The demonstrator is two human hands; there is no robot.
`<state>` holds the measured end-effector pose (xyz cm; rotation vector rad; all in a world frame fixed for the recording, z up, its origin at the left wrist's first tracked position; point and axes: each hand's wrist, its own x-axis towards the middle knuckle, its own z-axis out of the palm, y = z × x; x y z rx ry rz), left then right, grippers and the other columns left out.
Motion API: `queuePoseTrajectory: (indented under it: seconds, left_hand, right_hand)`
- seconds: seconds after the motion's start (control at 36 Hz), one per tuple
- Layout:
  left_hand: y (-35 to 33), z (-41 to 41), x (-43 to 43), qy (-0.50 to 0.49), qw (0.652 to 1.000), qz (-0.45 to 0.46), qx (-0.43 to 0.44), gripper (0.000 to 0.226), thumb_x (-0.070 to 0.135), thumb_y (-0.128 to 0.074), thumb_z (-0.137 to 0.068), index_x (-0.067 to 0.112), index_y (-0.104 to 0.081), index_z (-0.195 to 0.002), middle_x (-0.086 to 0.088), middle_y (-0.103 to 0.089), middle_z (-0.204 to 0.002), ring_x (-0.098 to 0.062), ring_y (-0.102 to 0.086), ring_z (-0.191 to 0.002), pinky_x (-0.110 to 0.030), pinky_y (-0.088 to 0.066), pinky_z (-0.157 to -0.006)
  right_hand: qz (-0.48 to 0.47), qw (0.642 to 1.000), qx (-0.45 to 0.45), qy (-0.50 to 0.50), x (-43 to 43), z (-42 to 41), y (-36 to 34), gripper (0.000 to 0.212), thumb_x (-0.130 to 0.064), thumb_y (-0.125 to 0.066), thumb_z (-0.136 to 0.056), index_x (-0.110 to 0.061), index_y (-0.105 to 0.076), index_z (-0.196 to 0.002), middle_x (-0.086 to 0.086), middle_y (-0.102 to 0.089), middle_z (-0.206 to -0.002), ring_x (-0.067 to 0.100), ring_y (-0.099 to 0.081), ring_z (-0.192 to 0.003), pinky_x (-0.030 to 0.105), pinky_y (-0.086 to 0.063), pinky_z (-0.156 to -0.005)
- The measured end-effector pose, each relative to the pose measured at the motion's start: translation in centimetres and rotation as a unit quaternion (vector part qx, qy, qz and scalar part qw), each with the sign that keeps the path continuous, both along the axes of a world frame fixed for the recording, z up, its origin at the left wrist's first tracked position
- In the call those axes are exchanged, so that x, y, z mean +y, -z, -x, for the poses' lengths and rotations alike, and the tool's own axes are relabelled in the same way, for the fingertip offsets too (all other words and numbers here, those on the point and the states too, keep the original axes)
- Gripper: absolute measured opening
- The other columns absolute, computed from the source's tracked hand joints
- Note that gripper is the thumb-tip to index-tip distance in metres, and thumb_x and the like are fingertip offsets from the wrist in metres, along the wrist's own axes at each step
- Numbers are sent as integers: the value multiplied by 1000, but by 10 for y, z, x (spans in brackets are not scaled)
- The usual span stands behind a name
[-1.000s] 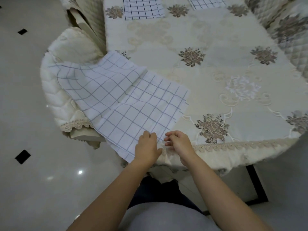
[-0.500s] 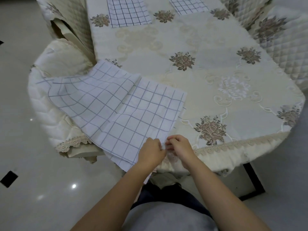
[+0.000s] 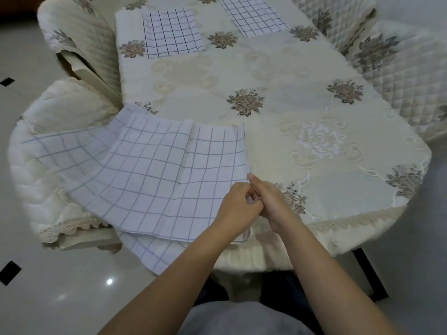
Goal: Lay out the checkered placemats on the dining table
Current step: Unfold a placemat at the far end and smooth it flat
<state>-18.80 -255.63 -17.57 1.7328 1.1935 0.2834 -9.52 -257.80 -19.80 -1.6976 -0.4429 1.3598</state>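
**While the stack overhangs the edge, one careless pull could spill it**

Because the stack of checkered placemats (image 3: 157, 180) lies only partly on the surface (image 3: 314, 112), its left part draped over the quilted chair seat (image 3: 60, 112) and its lowest layer (image 3: 154, 255) hanging past the near edge, the main risk sits on the left. A sideways tug at the corner could drag the whole pile off towards the floor (image 3: 48, 298). The layers lie flat on one another and probably cling, so two could lift as one, or the top one could come away folded. A hard pull might also ruck the embroidered tablecloth (image 3: 244, 102) underneath.

Both hands meet at the stack's near right corner. The left hand (image 3: 238, 206) comes in low over the cloth, fingers curled, its grip pinching the corner of the top placemat (image 3: 150, 165). The right hand (image 3: 273, 201) presses close against it, thumb raised, fingers bent inward, and its grip appears to nip the same corner; I judge they are working the layers apart. Both forearms reach forward from the near edge.

Two placemats already lie flat at the far end, one at far left (image 3: 173, 32), one at far right (image 3: 254, 20).
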Motion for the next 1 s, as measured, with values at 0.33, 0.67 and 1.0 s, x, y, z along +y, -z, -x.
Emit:
queuePoseTrajectory:
  seconds: [0.33,0.67,1.0]
  left_hand:
    - [-10,-166,-27,-35,999,9,-14,22,11,-43,-91,-1,-60,-82,-12,-56,-83,-21,-51,-73,-27,-38,-60]
    - [22,-233,-58,-84,993,76,-12,19,15,-43,-96,15,-59,-105,1,-54,-126,-9,-49,-115,-17,-33,-85]
    - [49,-194,-35,-89,987,21,132,36,13,-41,-97,7,-47,-132,-8,-44,-139,-21,-44,-125,-27,-34,-101]
  right_hand:
    - [22,996,-77,-36,-18,-170,-8,18,-8,-47,-88,-12,-52,-71,3,-53,-60,15,-47,-52,19,-34,-44]
    - [83,979,-179,-47,-53,-269,12,13,-3,-40,-88,-6,-42,-76,3,-34,-64,17,-30,-58,28,-23,-52]
    - [109,976,-183,-47,-56,-275,30,13,-13,-44,-93,-9,-45,-80,1,-42,-73,12,-37,-60,25,-27,-51]
